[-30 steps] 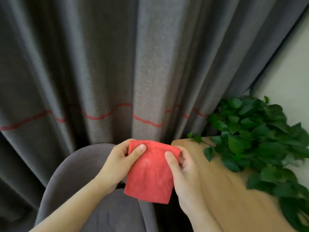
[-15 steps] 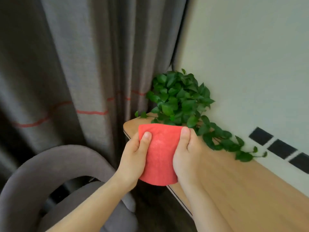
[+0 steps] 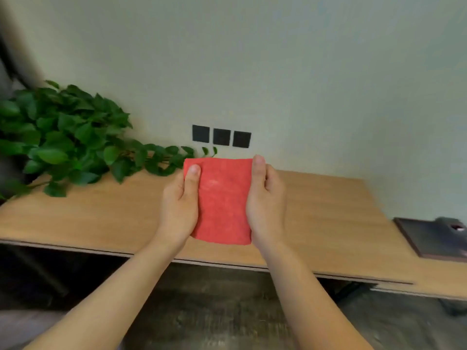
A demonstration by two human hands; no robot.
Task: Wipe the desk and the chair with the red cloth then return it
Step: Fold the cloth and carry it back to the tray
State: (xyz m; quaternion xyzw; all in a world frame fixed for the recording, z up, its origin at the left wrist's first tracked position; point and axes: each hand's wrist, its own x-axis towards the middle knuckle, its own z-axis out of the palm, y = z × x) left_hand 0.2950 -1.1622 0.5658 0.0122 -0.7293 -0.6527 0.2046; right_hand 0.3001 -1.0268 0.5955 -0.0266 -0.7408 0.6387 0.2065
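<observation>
Gripping folded red cloth [image 3: 223, 202] above desk [image 3: 101, 215]: 2 hands, fingers probably hidden behind.

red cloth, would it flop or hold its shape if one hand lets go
Probably flops: the red cloth looks like soft folded fabric, held flat only by the left hand and right hand at its sides. Likely light, and its fuzzy surface should grip rather than slip.

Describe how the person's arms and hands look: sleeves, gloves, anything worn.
Both arms are bare up to the frame edge, with no sleeve showing. The left hand and right hand wear no gloves. No ring, watch or bracelet shows on either. Short, unpainted nails show on both thumbs.
</observation>
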